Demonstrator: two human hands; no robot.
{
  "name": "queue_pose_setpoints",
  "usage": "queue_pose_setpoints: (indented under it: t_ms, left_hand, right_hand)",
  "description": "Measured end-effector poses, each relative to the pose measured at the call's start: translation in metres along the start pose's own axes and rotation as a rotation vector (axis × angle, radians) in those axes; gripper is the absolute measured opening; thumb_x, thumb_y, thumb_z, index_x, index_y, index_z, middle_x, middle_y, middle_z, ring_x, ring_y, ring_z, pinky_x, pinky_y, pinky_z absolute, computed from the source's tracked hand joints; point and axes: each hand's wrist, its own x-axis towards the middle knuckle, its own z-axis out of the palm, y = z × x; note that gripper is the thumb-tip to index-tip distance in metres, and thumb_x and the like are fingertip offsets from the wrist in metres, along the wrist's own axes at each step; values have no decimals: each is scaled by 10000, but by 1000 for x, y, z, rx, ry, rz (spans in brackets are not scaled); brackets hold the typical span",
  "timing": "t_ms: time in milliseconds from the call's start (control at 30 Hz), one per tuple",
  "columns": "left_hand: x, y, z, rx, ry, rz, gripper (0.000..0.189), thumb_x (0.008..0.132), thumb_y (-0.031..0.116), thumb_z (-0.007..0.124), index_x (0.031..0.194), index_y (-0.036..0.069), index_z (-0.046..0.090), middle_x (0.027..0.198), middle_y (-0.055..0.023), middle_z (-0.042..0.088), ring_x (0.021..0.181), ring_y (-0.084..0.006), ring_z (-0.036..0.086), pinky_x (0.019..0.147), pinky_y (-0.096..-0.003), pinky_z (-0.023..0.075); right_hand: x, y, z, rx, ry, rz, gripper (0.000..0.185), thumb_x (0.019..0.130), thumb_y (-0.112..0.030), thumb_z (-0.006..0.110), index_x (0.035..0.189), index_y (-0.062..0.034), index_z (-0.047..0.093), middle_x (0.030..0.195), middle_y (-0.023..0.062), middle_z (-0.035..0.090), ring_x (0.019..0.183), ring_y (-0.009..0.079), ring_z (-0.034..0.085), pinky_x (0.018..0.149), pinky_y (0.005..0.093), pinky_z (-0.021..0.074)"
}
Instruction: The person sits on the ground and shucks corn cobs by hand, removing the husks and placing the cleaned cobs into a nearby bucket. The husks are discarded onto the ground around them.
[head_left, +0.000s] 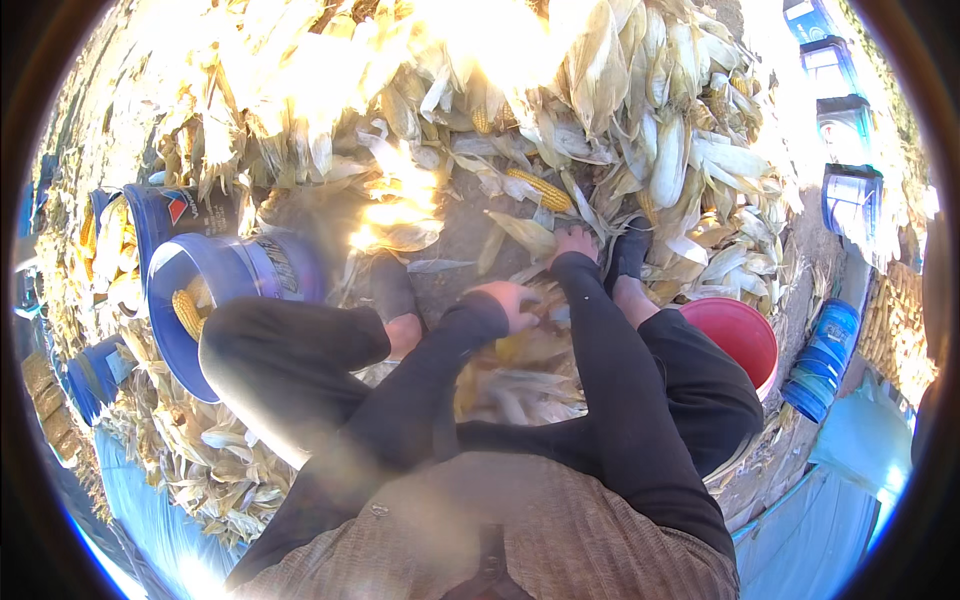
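Observation:
My right hand reaches to the base of an unhusked corn ear on the ground beside my shoe; whether the fingers close on it is not clear. Nearer to me, my left hand hovers with curled fingers over blurred husks, and nothing plain shows in it. A bare yellow corn cob lies just beyond the hands, partly in its husk. A large heap of ears in dry husks rises ahead, its middle washed out by sunlight.
At left a tipped blue bucket holds a yellow cob, beside another bucket with cobs. A red bucket stands by my right knee. Several blue buckets line the right side, near a stack of blue containers.

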Motion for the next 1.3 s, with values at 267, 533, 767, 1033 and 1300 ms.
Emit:
queue_pose_setpoints:
  t_ms: [267, 533, 767, 1033, 1300]
  left_hand:
    - [32, -45, -19, -464, 454, 62, 586, 748, 284, 732, 1244, 24, 559, 1081, -125, 666, 965, -272, 639, 910, -345, 470]
    - [8, -42, 4, -852, 409, 64, 579, 656, 148, 828, 1163, 7, 588, 1044, -59, 666, 928, -147, 622, 868, -295, 479]
    - [-33, -1, -4, -602, 489, 74, 547, 659, 241, 824, 1128, 41, 626, 1033, -78, 687, 899, -160, 640, 860, -287, 485]
    - [-31, -2, 5, -855, 731, 249, 477, 761, 162, 777, 1157, 6, 560, 979, -73, 674, 885, -126, 637, 809, -275, 510]
    - [-8, -15, -37, -924, 985, 48, 245, 893, 235, 658, 968, 5, 619, 841, -54, 672, 754, -157, 643, 704, -298, 523]
  right_hand:
    - [-38, -42, -78, 235, 527, -702, 517, 649, -61, 709, 1137, -214, 635, 1164, 63, 539, 1103, 289, 506, 965, 402, 406]
    - [-68, -83, -107, 1312, 372, -56, 348, 819, -134, 694, 1083, 87, 640, 1010, 141, 691, 867, 147, 637, 807, 273, 489]
    - [-76, -63, -132, 1100, 279, 82, 305, 749, -134, 683, 989, 53, 687, 823, 78, 700, 718, 123, 631, 676, 269, 497]
    - [-87, -60, -78, 917, 321, 329, 237, 712, -216, 667, 830, -16, 716, 773, 138, 701, 710, 219, 669, 716, 339, 523]
    - [-118, -114, -105, 2127, 192, -180, 81, 964, -79, 468, 958, -23, 526, 705, 92, 594, 616, 204, 573, 632, 342, 488]
